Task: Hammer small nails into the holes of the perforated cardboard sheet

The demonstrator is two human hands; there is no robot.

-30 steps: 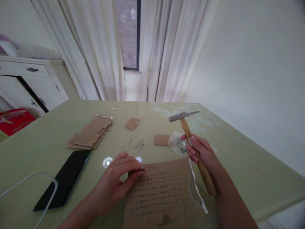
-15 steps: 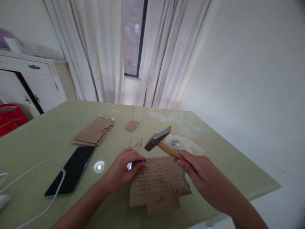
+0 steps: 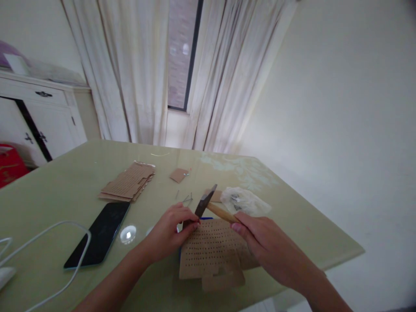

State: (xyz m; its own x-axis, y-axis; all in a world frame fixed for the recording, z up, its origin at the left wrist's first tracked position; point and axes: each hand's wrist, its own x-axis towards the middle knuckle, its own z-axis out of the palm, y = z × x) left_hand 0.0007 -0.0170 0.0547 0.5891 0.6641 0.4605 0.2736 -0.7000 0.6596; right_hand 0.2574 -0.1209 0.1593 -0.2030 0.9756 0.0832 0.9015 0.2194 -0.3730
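Note:
A perforated cardboard sheet (image 3: 212,253) lies on the green table (image 3: 58,190) in front of me. My left hand (image 3: 172,232) pinches a small nail at the sheet's upper left corner; the nail itself is barely visible. My right hand (image 3: 263,249) grips the wooden handle of a hammer (image 3: 211,206). The hammer's metal head is down close to my left fingertips, over the corner of the sheet.
A black phone (image 3: 99,234) and a white cable (image 3: 48,242) lie at left. A stack of perforated cardboard (image 3: 128,184), a small cardboard scrap (image 3: 178,174), loose nails (image 3: 186,198) and a clear plastic bag (image 3: 243,201) sit farther back. The table edge runs at right; a white cabinet (image 3: 39,121) stands at left.
The hammer swung from raised at the right down toward my left fingertips. The view pulled back from the cardboard sheet. My left hand stayed pinched at the sheet's corner.

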